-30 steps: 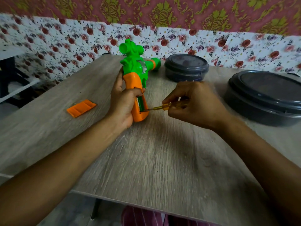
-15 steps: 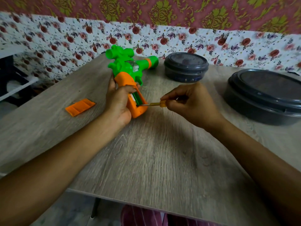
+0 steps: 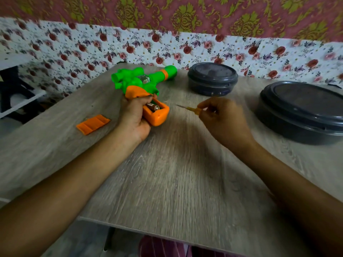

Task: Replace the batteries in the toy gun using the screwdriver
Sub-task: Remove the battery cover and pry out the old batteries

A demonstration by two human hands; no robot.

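Fingers of my left hand [image 3: 134, 115] wrap the orange grip of the green and orange plastic toy gun [image 3: 143, 86] on the grey wood-grain table [image 3: 176, 173], its open compartment showing a battery [image 3: 154, 107]. My right hand [image 3: 222, 120] pinches the small yellow-handled screwdriver [image 3: 189, 109], tip just beside the grip, not touching

Left hand [image 3: 136, 115] wrapped round the orange grip of the toy gun [image 3: 143, 84], compartment open w/ a battery [image 3: 153, 107] showing just below the fingertips. Right hand [image 3: 223, 119] pinches the screwdriver [image 3: 189, 109], tip pointing at the gun but apart from it. Orange cover [image 3: 92, 124] lies on the table [image 3: 176, 173], left of the knuckles. 2 dark lidded tubs beyond the right fingers.
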